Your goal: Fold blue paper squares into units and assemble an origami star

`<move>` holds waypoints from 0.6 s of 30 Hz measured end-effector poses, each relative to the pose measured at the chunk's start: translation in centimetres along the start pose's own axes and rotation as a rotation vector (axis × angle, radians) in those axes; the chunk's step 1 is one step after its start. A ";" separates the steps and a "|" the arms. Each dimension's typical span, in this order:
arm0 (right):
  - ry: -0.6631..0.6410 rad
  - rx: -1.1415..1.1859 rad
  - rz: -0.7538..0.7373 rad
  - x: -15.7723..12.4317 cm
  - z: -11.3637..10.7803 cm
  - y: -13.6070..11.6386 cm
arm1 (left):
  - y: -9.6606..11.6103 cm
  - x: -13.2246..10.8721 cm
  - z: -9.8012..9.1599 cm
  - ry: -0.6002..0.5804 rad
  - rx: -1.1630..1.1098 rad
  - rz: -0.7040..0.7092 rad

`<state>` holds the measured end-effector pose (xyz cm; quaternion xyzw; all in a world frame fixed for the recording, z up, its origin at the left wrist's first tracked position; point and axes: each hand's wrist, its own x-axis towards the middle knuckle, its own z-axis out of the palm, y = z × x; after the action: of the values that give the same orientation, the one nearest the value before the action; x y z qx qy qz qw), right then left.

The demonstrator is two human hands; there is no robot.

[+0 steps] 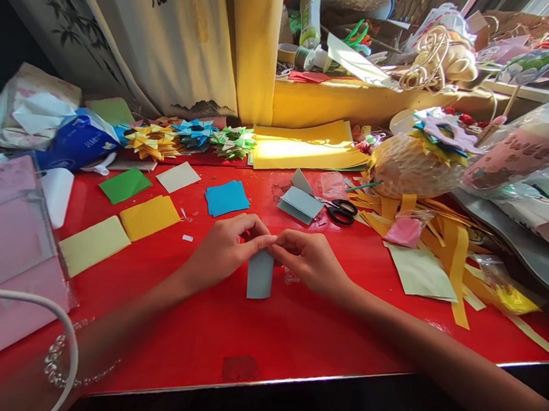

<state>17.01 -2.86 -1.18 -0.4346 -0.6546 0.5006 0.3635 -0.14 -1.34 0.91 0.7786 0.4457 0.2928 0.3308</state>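
Between my two hands a pale blue-grey piece of paper (260,279) hangs low over the red table, its upper end pinched by both. My left hand (226,249) is closed on the top left of the paper, thumb against the bent fingers. My right hand (310,262) grips the top right corner, its fingertips touching those of the left. The fingers hide the paper's upper edge. Just beyond lie folded pale blue papers (302,205), black-handled scissors (342,211) and a stack of bright blue paper (227,198).
Green (124,185), yellow (150,217) and cream papers (95,246) lie to the left. Folded-paper rings (192,137) line the back. On the right are yellow paper strips (459,271), a pale green sheet (420,271) and a netted round object (413,162). A white cable (71,341) crosses the lower left.
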 end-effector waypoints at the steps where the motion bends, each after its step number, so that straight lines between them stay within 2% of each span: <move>1: -0.002 -0.009 0.010 -0.1 0.0 -0.1 | 0.0 0.0 -0.1 0.009 0.057 0.043; 5: -0.015 0.048 0.044 0.0 0.2 -0.2 | 0.1 -0.1 -0.1 0.055 0.204 0.173; 9: -0.074 0.071 0.071 0.1 0.3 -0.3 | 0.2 0.0 -0.2 0.159 0.201 0.090; 13: -0.161 0.065 0.057 -0.6 0.7 -0.6 | -0.8 0.9 -2.2 0.353 0.094 -0.020; 17: -0.255 0.036 0.085 -1.1 1.2 -0.5 | -2.9 2.2 -5.0 0.659 -0.139 -0.035; 18: -0.234 0.060 0.092 -1.0 1.3 -0.4 | -3.2 2.4 -5.1 0.666 -0.200 -0.055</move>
<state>16.11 -4.26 -1.12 -0.3918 -0.6567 0.5832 0.2741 -4.57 3.27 1.98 0.5916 0.5192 0.5640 0.2498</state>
